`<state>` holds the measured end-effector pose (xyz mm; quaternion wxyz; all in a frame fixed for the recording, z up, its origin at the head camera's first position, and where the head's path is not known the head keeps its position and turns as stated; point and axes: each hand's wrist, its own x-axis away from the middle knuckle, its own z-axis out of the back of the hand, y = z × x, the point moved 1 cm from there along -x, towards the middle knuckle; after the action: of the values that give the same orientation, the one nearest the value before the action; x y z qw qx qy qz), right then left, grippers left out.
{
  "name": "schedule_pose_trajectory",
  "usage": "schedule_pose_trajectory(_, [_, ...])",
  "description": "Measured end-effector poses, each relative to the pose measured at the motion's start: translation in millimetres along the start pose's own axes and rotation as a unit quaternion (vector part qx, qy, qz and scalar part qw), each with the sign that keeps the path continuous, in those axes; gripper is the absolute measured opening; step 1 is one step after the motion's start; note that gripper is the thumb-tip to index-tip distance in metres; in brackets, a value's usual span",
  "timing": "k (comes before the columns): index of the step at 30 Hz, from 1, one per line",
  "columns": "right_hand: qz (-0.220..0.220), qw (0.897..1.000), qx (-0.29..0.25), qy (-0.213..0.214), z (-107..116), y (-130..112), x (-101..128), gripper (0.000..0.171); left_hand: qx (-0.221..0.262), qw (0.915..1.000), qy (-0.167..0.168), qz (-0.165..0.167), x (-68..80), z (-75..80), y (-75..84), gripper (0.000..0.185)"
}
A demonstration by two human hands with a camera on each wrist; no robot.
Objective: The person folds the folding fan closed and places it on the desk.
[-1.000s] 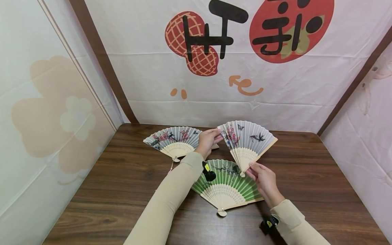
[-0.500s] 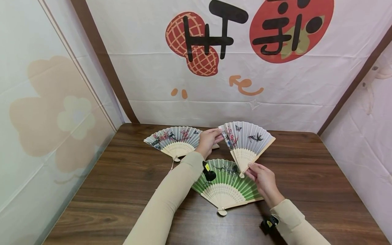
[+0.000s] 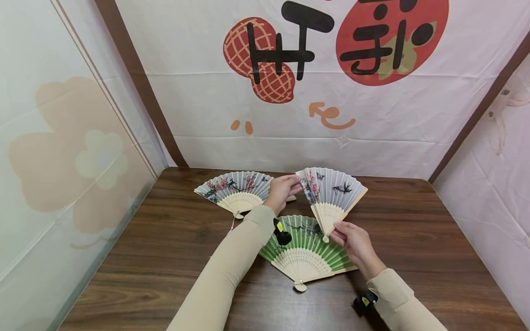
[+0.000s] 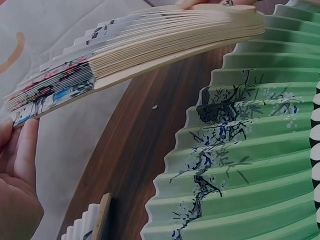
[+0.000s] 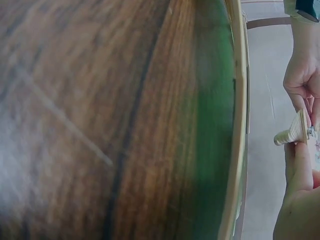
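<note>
A pale grey-lilac folding fan (image 3: 335, 184) with pink blossoms and dark birds is held partly spread above the table. My left hand (image 3: 282, 192) pinches its left outer corner; in the left wrist view the fingers (image 4: 26, 150) grip the end of the guard stick, with the ribs bunched close together. My right hand (image 3: 355, 242) pinches the fan low on its right side, near the pivot. A green folding fan (image 3: 337, 250) lies spread on the table below. Behind my left hand lies another spread fan (image 3: 232, 184), pale with pink blossoms, partly covered by that hand.
The dark wooden table (image 3: 174, 266) runs back to a white printed cloth wall (image 3: 198, 115). More cloth panels stand at the left and right. A thin tassel cord (image 3: 233, 223) hangs from the rear left fan. Black wrist cameras (image 3: 282, 235) sit on both sleeves.
The held fan has become narrower. My right hand has shifted slightly left, bringing the fan's right edge leftward and a little down. My left hand has stayed nearly still.
</note>
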<state>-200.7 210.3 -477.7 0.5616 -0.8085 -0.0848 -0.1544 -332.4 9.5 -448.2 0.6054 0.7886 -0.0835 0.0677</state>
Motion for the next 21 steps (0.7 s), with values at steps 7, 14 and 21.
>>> schedule_pose_trajectory(7, [0.002,1.0,0.016,-0.016,1.3,1.1,-2.5,0.031,-0.007,1.0,-0.005,0.002,-2.3,0.8,-1.8,0.028])
schedule_pose_trajectory(14, [0.003,1.0,0.02,-0.015,1.1,1.8,-2.3,0.033,-0.014,0.9998,-0.011,0.002,-3.2,2.1,-4.3,0.027])
schedule_pose_trajectory(21, [0.002,1.0,0.02,-0.022,0.5,2.4,-2.0,0.034,-0.017,0.9996,-0.022,-0.001,-4.0,2.1,-5.1,0.03])
